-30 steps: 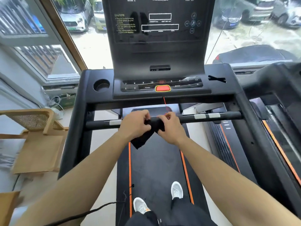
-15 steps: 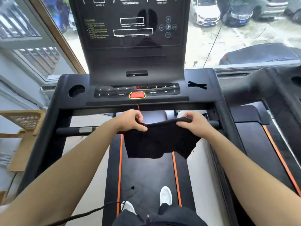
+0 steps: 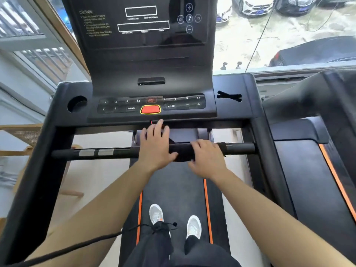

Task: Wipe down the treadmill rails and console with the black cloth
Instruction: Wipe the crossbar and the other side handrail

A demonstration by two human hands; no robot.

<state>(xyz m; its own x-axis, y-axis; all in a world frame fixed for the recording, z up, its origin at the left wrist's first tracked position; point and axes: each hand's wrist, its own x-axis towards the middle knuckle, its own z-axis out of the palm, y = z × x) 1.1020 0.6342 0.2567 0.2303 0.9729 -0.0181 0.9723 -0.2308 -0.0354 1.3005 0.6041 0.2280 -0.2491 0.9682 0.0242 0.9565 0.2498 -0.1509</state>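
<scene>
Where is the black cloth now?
Head view, centre: the black cloth draped over the black horizontal crossbar, between the left hand and right hand, below the console.

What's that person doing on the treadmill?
A person stands on the treadmill with a black cloth draped over the bar. The right hand grips the cloth round the bar. The left hand lies flat across the bar beside it, fingers pointing toward the console. It looks like they're wiping the bar.

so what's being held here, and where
The black cloth, draped over the crossbar: the right hand grips its right end round the bar, the left hand rests flat at its left end.
</scene>
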